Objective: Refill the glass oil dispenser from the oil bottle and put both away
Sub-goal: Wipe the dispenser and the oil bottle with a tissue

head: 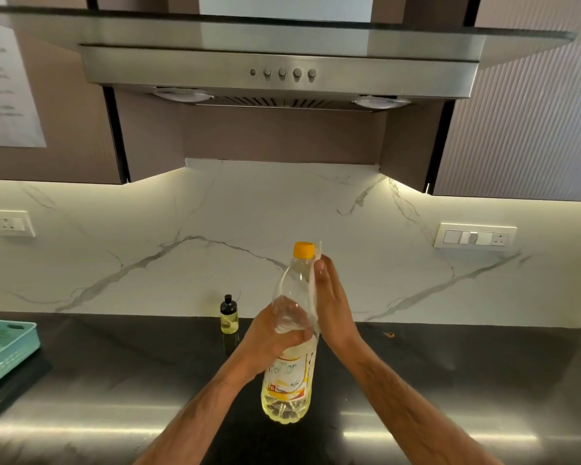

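A clear plastic oil bottle [291, 374] with a yellow cap and a little yellow oil at its bottom is held upright above the dark counter. My left hand [272, 340] grips its middle, fingers curled round it. My right hand [332, 303] lies flat along the bottle's upper right side, fingers straight, pressing a piece of white tissue [314, 286] against the bottle's shoulder and neck. The small glass oil dispenser [229, 315], with a black top and yellow oil inside, stands on the counter by the marble backsplash, to the left of and behind the bottle.
A teal plastic basket [4, 347] sits at the counter's left edge. A steel range hood [282, 72] and wall cabinets hang overhead. Socket plates are on the backsplash at left [12, 223] and right [475, 236]. A small crumb [389, 334] lies on the counter.
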Available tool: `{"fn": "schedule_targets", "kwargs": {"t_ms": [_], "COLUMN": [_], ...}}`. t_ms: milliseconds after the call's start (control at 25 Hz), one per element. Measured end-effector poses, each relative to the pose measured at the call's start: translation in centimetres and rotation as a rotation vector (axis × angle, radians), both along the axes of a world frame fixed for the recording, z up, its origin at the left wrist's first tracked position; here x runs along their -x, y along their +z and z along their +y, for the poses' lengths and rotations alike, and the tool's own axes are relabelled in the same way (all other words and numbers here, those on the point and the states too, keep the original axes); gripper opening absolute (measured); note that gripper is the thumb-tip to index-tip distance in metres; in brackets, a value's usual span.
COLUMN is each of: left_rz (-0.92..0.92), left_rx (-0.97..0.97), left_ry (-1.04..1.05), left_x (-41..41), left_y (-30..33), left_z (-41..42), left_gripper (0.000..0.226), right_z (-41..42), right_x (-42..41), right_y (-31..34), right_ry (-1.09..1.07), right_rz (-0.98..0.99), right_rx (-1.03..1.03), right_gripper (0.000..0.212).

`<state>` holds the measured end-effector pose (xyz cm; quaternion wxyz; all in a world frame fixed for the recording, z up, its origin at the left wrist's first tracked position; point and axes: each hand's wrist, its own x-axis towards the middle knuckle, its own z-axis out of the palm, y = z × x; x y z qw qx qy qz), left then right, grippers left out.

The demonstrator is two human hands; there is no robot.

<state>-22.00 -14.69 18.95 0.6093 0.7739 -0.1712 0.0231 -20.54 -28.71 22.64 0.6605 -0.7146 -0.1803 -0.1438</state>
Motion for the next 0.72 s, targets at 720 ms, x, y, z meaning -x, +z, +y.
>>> {"fn": "schedule_targets", "kwargs": {"t_ms": [720], "left_rz": [-0.122], "left_rx": [-0.195], "left_ry": [0.334], "left_x": [-1.9], "left_y": [0.8], "left_z": [1.2], "left_gripper": [0.051], "right_z": [-0.8], "right_x": [-2.3], "right_y": [2.6], "right_ry": [-0.285], "right_rz": [-0.886], "right_rx": [1.408], "right_gripper": [0.090]}}
